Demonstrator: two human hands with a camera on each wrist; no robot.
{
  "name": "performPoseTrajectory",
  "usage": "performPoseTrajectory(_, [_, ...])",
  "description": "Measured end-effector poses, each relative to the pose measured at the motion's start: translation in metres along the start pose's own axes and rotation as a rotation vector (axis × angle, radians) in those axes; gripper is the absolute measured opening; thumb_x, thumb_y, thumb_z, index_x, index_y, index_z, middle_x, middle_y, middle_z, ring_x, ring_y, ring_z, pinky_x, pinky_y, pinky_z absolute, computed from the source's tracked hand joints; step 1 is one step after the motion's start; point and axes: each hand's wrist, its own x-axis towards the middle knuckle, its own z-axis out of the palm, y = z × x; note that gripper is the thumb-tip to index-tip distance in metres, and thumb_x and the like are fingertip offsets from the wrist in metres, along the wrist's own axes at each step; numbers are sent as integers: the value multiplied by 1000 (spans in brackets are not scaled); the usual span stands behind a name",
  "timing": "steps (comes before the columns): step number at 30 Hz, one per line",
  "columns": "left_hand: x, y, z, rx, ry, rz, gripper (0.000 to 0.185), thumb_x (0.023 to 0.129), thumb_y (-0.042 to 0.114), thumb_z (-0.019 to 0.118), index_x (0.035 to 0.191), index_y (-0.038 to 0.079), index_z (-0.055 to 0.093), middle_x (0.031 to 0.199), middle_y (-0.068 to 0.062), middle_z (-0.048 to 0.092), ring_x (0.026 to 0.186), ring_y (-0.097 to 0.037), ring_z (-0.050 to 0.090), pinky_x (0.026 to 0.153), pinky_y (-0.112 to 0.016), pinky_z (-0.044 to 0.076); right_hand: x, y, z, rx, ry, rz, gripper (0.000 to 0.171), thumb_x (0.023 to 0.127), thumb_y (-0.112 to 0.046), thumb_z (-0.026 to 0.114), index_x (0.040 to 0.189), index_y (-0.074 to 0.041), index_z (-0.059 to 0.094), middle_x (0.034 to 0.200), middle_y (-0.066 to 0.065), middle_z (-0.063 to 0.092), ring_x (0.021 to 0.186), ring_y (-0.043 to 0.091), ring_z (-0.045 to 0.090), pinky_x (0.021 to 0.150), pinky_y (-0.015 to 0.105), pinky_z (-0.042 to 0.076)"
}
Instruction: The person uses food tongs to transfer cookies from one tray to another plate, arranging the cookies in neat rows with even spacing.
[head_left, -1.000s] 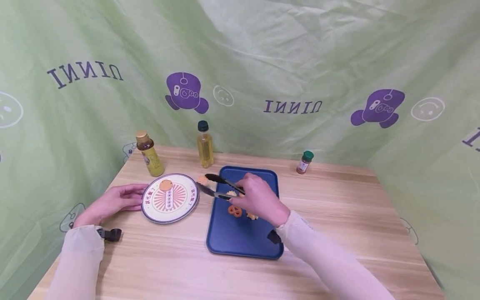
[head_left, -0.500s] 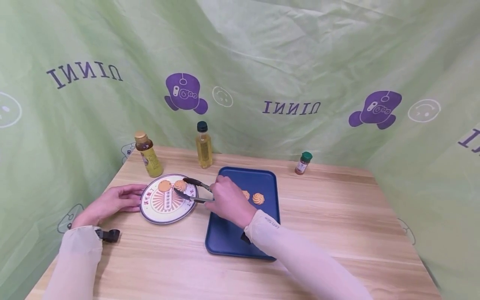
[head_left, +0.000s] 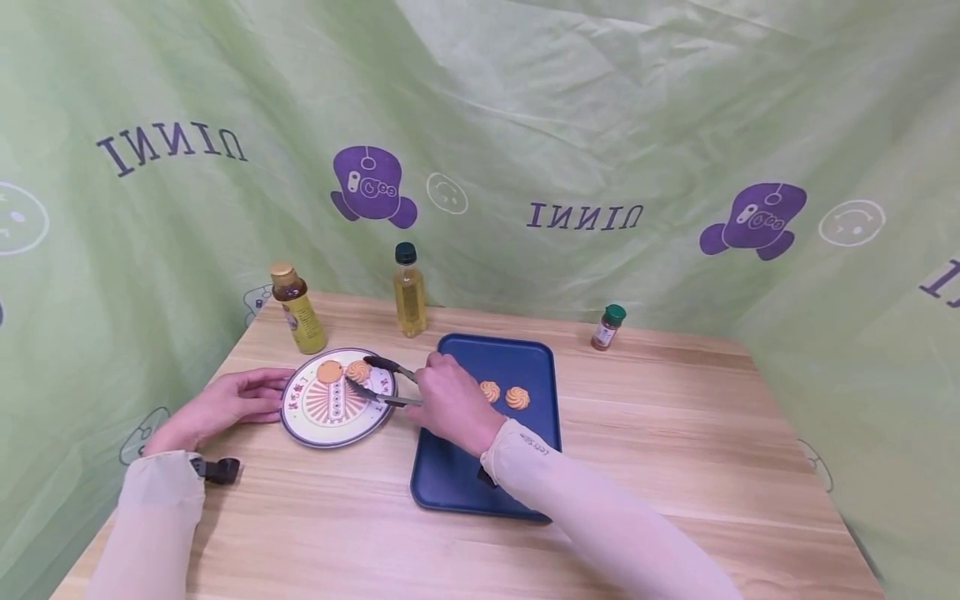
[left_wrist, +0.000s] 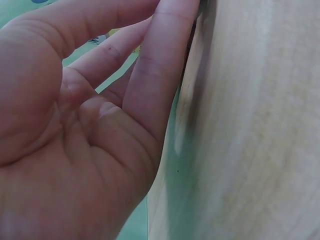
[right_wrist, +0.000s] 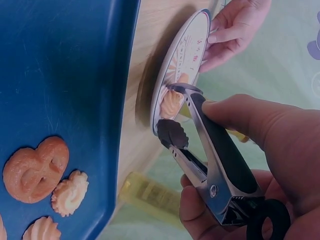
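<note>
Against green printed drapery, a swirl cookie (head_left: pixel 359 371) is being set on the plate (head_left: pixel 313 427) by tongs (head_left: pixel 390 382) gripped in the right hand (head_left: pixel 450 406), the left hand (head_left: pixel 225 404) steadying the rim with straight fingers; loosening the tongs seems needed next.

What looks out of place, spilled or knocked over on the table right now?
Nothing stands out. The bottles stand upright, the plate lies flat under the left hand, and the cookies sit inside the blue tray. The right hand grips the tongs.
</note>
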Motion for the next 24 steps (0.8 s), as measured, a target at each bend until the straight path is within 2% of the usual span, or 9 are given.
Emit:
performPoseTrajectory(8, [-1, 0, 1, 2, 0, 15, 70, 110, 1, 68, 168, -16, 32, 159, -42, 51, 116, 0, 76, 101, -29, 70, -1, -1, -2, 34, -20, 17, 26, 93, -33, 91, 97, -7, 84, 93, 7, 68, 83, 23, 59, 68, 31, 58])
performPoseTrajectory(10, [-1, 1, 1, -3, 1, 19, 70, 109, 1, 68, 167, -16, 32, 157, -37, 56, 116, 0, 76, 101, -29, 70, -2, -1, -2, 33, -25, 15, 27, 93, -33, 91, 97, -7, 84, 92, 7, 69, 82, 23, 59, 68, 30, 57])
performPoseTrajectory(14, [-2, 0, 1, -18, -1, 30, 69, 109, 0, 68, 166, -18, 32, 149, -19, 67, 116, -1, 77, 101, -28, 70, -3, 0, -3, 69, -36, 35, 28, 91, -32, 92, 99, -5, 85, 92, 7, 68, 83, 23, 58, 68, 30, 55])
performPoseTrajectory(18, [-2, -2, -1, -34, -2, 35, 70, 109, 0, 68, 166, -18, 32, 146, -9, 70, 116, -2, 77, 101, -28, 70, -5, 3, -3, 134, -39, 80, 30, 90, -30, 92, 102, -4, 85, 93, 6, 66, 85, 22, 56, 70, 29, 52])
performPoseTrajectory(21, [-2, -2, -1, -29, 1, 32, 70, 109, 0, 68, 167, -17, 32, 147, -11, 69, 116, -2, 77, 100, -28, 70, -5, 5, -1, 149, -36, 98, 32, 89, -31, 92, 104, -4, 84, 96, 6, 67, 87, 22, 56, 71, 29, 52])
performPoseTrajectory(24, [-1, -1, -1, -12, 4, 24, 70, 109, 1, 68, 167, -16, 32, 151, -22, 65, 115, -1, 76, 100, -28, 70, -8, 8, -2, 162, -35, 110, 35, 89, -32, 92, 106, -4, 84, 99, 7, 68, 88, 22, 58, 70, 29, 52])
